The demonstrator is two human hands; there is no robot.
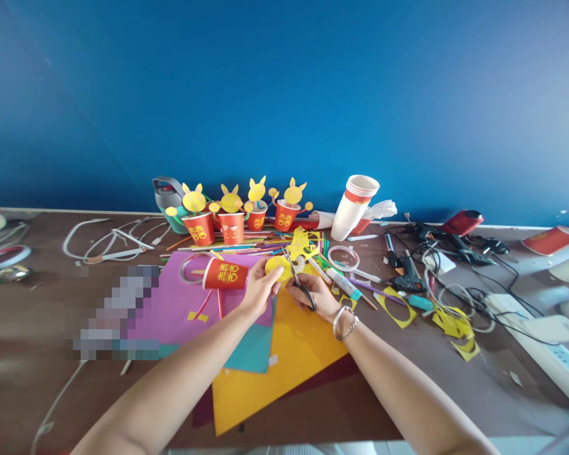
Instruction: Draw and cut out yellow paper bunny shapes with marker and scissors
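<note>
My left hand (262, 284) pinches a yellow paper disc (277, 268) in front of me. In my right hand (315, 294) is a pair of dark-handled scissors (299, 283), its blades up against the disc's right edge. A red paper cup (226, 273) with gold characters lies on its side just left of my left hand, strips sticking out below it. Yellow paper scraps (305, 241) lie just beyond the scissors. Purple sheet (171, 294), teal sheet (253, 351) and orange sheet (284, 366) are spread under my hands.
Several red cups (199, 229) with yellow rabbit-like heads stand along the wall, before a grey-green bottle (167, 196). A stack of white cups (353, 208) leans behind. To the right are a glue gun (408, 278), cables and a power strip (540, 341). White cables (116, 237) lie left.
</note>
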